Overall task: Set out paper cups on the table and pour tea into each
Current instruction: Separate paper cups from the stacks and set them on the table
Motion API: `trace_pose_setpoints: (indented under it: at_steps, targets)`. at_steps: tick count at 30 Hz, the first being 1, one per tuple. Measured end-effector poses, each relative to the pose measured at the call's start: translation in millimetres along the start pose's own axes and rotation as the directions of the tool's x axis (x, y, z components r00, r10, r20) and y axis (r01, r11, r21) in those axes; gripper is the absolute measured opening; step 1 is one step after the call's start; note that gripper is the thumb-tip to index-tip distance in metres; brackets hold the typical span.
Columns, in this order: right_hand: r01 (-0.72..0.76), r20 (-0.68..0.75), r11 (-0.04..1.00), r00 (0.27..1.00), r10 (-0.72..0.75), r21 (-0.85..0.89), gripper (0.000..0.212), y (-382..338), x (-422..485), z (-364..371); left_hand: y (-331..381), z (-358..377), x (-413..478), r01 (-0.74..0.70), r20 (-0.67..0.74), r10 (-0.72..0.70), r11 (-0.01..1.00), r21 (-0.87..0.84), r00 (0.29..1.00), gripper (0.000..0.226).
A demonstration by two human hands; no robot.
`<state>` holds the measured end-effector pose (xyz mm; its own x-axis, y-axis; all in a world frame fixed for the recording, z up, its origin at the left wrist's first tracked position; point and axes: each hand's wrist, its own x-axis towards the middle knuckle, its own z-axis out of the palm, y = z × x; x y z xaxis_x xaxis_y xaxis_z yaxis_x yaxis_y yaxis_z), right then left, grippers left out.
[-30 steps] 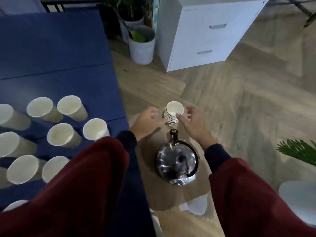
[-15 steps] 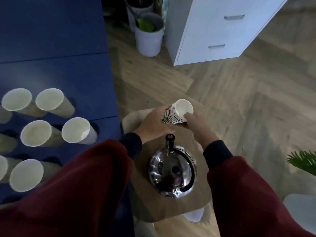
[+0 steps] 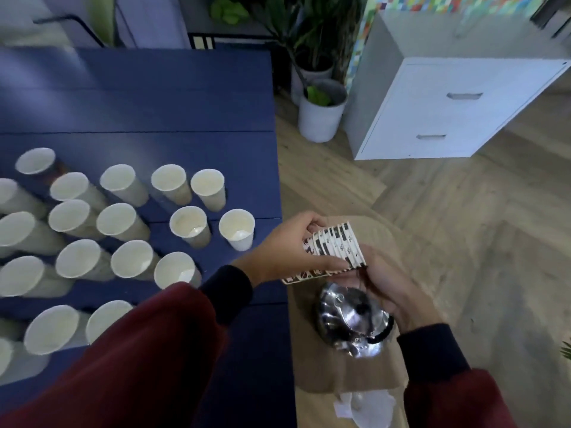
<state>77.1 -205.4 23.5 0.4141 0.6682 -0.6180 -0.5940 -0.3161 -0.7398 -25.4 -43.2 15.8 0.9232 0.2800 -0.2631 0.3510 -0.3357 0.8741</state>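
**Now that it's off the stool point(image 3: 349, 375), stack point(image 3: 335, 251) hangs sideways betw. both hands**

1 s ago the stack stood upright on the stool behind the kettle point(image 3: 352, 322), w/ hands only closing in. 0.5 s ago both hands had it, tilted. Now it's lifted clear & turned nearly flat, just above the kettle, close to the tabletop point(image 3: 154, 112) edge but not over it. L hand point(image 3: 284, 254) wraps the body end, grip closed round it. R hand point(image 3: 392, 285) is at the rim end, fingers curled under the rims, so its grip is on the stack too. View has also swung left, so many more cups point(image 3: 123, 220) show on the tabletop.

Meaning, as I read it: setting-out goes on, pouring not begun. Kettle sits on the stool w/ no hand on it. R fingers at the rims look placed to peel off one cup, prob. for the free strip near the tabletop's right edge.

Stack: several nested paper cups, white w/ dark printed pattern, rims fanned a bit unevenly, mouth toward R hand. Light & crushable, I'd guess, so a soft hold should do. Cups on the tabletop stand upright, mouths open, in rough rows. Can't tell if any hold tea.
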Motion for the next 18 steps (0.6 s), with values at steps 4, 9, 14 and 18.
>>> trace_pose_setpoints:
  at_steps: [4, 9, 14, 18]
  targets:
    - [0.003, 0.057, 0.998, 0.998, 0.001, -0.069, 0.032, 14.6, -19.4, 55.3, -11.1, -29.8, -53.3, -0.03, 0.014, 0.03, 1.0, -0.009, 0.999, 0.083]
    - [0.107, 0.026, 0.972, 0.994, -0.104, -0.207, 0.026, 36.7, -37.5, 120.3, -23.5, -58.6, -119.6, -0.109, -0.052, 0.105, 0.991, -0.073, 0.993, 0.076]
    - [0.217, -0.102, 0.89, 0.955, -0.279, -0.402, 0.042, 69.4, -68.2, 196.3, -51.2, -95.2, -194.1, -0.107, -0.121, 0.104, 0.994, -0.014, 0.987, 0.056]
    - [0.257, -0.041, 0.855, 0.951, -0.307, -0.451, 0.051, 95.0, -89.7, 249.5, -82.5, -113.9, -240.5, -0.092, -0.138, 0.093, 0.996, 0.016, 0.986, 0.058]
